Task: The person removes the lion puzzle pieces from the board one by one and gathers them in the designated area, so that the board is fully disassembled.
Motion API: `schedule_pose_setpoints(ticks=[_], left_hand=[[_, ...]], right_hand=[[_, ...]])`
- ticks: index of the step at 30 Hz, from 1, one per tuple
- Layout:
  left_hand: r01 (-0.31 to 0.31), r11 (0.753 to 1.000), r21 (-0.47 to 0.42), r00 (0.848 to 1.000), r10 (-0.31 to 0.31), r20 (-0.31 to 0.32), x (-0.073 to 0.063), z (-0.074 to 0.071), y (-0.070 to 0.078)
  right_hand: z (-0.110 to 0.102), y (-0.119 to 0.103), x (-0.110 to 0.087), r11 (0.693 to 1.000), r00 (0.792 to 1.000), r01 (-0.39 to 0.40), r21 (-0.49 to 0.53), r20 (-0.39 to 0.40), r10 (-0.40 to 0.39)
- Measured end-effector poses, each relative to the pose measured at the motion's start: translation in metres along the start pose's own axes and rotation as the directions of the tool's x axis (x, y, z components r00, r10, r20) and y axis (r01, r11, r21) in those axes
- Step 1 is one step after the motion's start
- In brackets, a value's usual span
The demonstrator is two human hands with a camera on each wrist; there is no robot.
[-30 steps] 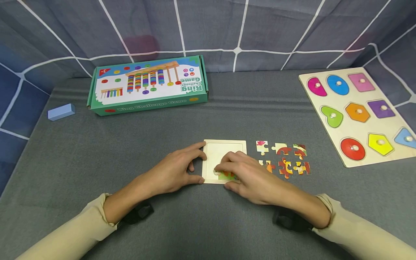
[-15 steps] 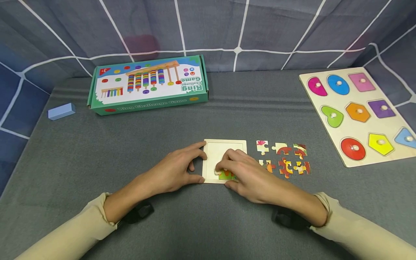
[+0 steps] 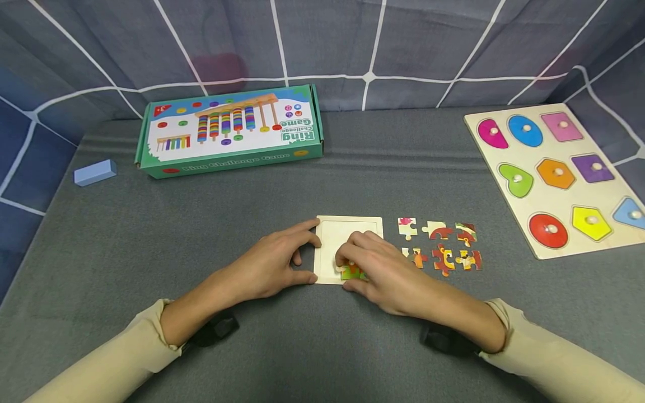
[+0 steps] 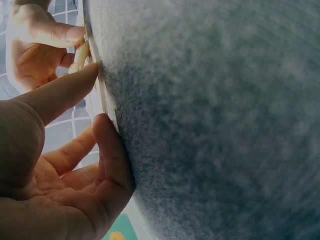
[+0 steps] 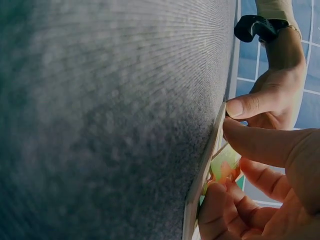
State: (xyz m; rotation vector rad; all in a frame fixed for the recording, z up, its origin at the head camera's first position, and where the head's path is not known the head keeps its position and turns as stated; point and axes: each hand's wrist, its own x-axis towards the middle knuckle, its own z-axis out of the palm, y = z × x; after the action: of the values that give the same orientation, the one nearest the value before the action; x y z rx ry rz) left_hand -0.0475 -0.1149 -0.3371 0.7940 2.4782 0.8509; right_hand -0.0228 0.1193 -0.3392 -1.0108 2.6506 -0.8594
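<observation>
A small square wooden puzzle tray point(image 3: 332, 235) lies on the grey cloth. My left hand point(image 3: 274, 260) holds its left edge, thumb near the lower corner and index finger by the upper one. Over the tray's lower right part, my right hand point(image 3: 383, 268) pinches a jigsaw piece point(image 5: 225, 162) printed green and orange. That piece is tilted up from the tray in the right wrist view, and the fingers partly cover it. The right thumb sits at the tray's near edge. Right of the tray, several loose jigsaw pieces point(image 3: 443, 259) lie in two rows.
A green Ring Challenge Game box point(image 3: 232, 134) stands at the back left, with a blue block point(image 3: 95, 173) beside it. To the far right lies a wooden shape board point(image 3: 524, 212) with knobbed shapes. A grey curtain point(image 3: 332, 45) with white lines hangs behind.
My right fingertips have shifted slightly to the right with the jigsaw piece, and it now tilts up more. My left hand stays at the tray's edge.
</observation>
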Motion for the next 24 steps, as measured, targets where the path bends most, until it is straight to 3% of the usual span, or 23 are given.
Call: schedule_pose_setpoints(ticks=[16,24], left_hand=[[0.001,1.000,0.010,1.000,-0.001,-0.001,-0.001,0.000,0.000],[0.006,1.000,0.008,1.000,-0.006,0.005,0.000,0.000,0.000]], right_hand=[[0.000,-0.001,0.002,0.995,0.999,0.034,-0.094,-0.037,-0.038],[-0.008,-0.001,-0.003,0.993,0.996,0.080,-0.085,-0.038,-0.084]])
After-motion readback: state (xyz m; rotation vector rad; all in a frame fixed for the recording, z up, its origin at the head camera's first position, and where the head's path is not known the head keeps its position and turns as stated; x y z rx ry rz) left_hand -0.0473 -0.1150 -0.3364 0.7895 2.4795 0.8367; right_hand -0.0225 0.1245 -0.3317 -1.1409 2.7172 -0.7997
